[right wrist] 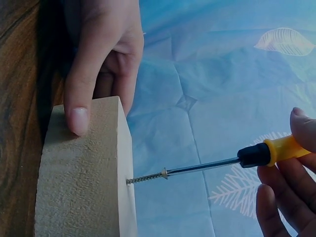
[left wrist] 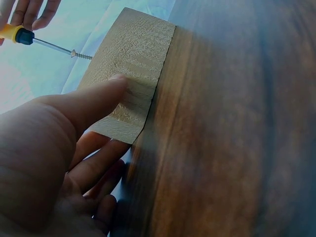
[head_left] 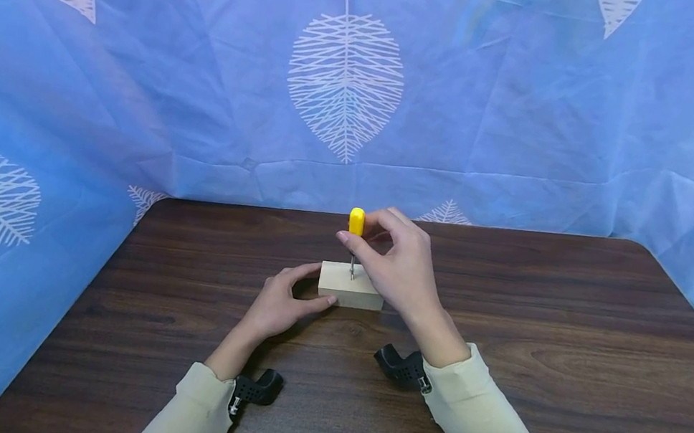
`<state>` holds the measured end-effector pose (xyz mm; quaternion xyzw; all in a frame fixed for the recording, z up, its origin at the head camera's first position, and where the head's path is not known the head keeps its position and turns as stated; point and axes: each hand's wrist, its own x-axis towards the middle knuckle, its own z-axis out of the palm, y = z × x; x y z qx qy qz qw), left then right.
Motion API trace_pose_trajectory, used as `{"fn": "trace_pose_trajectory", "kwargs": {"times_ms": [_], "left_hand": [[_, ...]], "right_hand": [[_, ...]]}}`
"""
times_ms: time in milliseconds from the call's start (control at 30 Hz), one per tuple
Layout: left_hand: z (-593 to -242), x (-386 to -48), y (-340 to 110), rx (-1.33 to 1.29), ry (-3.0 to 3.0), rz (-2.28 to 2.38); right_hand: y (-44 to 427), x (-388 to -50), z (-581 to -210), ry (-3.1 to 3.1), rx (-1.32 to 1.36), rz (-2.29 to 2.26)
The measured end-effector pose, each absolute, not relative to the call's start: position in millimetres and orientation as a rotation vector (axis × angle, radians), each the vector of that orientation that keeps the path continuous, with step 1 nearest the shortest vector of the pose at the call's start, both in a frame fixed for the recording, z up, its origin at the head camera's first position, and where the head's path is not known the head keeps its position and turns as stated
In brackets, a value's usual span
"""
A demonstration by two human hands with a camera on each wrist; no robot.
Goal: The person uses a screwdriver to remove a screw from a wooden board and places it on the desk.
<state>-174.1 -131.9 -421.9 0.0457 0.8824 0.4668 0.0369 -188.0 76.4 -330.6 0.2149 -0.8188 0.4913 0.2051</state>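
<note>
A pale wooden block (head_left: 356,300) lies on the table, held at its left end by my left hand (head_left: 279,303). The thumb presses the near side and the fingers reach round behind, partly hidden by the block. My right hand (head_left: 405,263) pinches the yellow handle of a screwdriver (head_left: 356,222) above the block. In the right wrist view, the screwdriver's tip meets the head of a screw (right wrist: 147,178). The screw stands upright in the block's top face, with much of its thread still showing. The same screw (left wrist: 81,56) appears in the left wrist view.
The dark wood-grain table (head_left: 567,330) extends on both sides of the block. Blue cloth (head_left: 220,85) with white leaf prints hangs behind and beside it. Black wrist mounts (head_left: 261,386) stick out from both cream sleeves (head_left: 485,414).
</note>
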Motion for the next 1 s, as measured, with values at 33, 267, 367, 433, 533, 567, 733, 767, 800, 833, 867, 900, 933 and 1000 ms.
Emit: {"fn": "trace_pose_trajectory", "kwargs": {"times_ms": [33, 267, 367, 433, 533, 567, 733, 767, 800, 833, 867, 900, 933, 1000], "left_hand": [[-421.9, -174.2, -131.9, 0.142, 2.71, 1.434], [-422.4, -174.8, -132.1, 0.151, 2.722, 1.431], [-422.6, -174.6, -132.2, 0.153, 2.723, 1.427], [-422.7, -174.4, -132.2, 0.149, 2.723, 1.424], [-422.9, -174.2, -132.2, 0.145, 2.723, 1.421], [-423.0, -174.3, -132.2, 0.147, 2.722, 1.423], [-423.3, -174.9, -132.3, 0.152, 2.718, 1.434], [-423.1, -174.9, -132.3, 0.15, 2.718, 1.434], [-423.1, -174.7, -132.3, 0.146, 2.719, 1.429], [-423.1, -174.6, -132.3, 0.142, 2.721, 1.424], [-423.0, -174.5, -132.3, 0.139, 2.721, 1.422], [-422.9, -174.4, -132.3, 0.136, 2.722, 1.418], [-423.0, -174.3, -132.3, 0.137, 2.723, 1.418], [-423.3, -174.3, -132.3, 0.141, 2.721, 1.418]], "right_hand": [[76.3, -188.1, -330.3, -2.282, 0.603, 1.372], [76.7, -187.1, -327.8, -2.278, 0.578, 1.419], [77.0, -187.0, -327.8, -2.277, 0.576, 1.432], [77.1, -187.1, -328.3, -2.282, 0.581, 1.436], [77.0, -186.3, -327.5, -2.286, 0.593, 1.436], [76.9, -186.2, -327.4, -2.288, 0.596, 1.437], [76.2, -185.7, -326.5, -2.284, 0.608, 1.453], [76.1, -185.6, -326.5, -2.283, 0.61, 1.454], [76.0, -185.5, -326.5, -2.284, 0.612, 1.455], [76.1, -185.1, -326.6, -2.285, 0.614, 1.454], [76.1, -184.9, -326.8, -2.287, 0.616, 1.453], [76.2, -184.7, -327.0, -2.29, 0.618, 1.453], [76.2, -184.6, -327.3, -2.291, 0.618, 1.454], [76.3, -184.6, -327.9, -2.292, 0.617, 1.453]]}}
